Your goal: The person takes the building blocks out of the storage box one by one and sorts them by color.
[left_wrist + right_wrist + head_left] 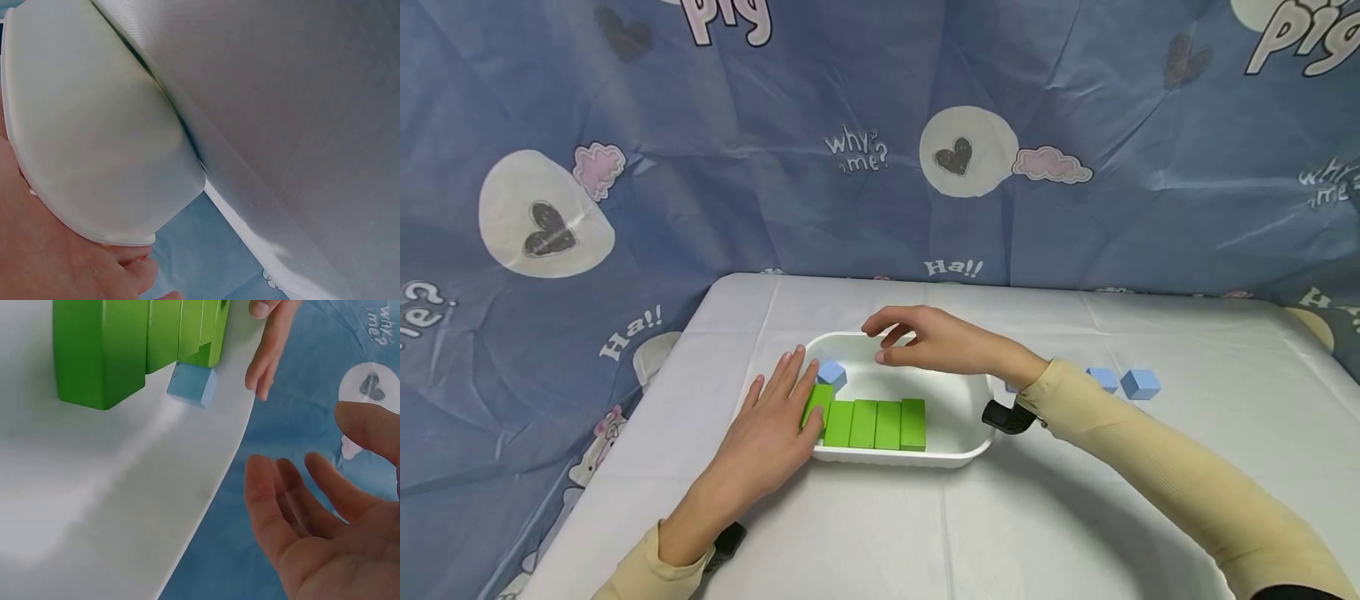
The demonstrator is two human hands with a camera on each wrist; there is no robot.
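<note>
A white tub (958,454) holds a row of several green blocks (887,425) along its near side. One light-blue cube (832,374) sits in its far left corner, also visible as a blue cube (192,384) in the right wrist view. My left hand (771,425) lies with straight fingers over the tub's left rim, its thumb by the leftmost green block. Over the far rim hovers my right hand (936,342), fingers loosely bent and apart from the thumb, holding nothing. The left wrist view shows the tub's outer wall (106,137) beside the left hand.
To the right of the tub, two blue cubes (1141,384) stand on the white-covered table (880,533). Another blue piece (1011,387) is mostly hidden behind the right wrist. A blue printed cloth (850,225) hangs behind the table.
</note>
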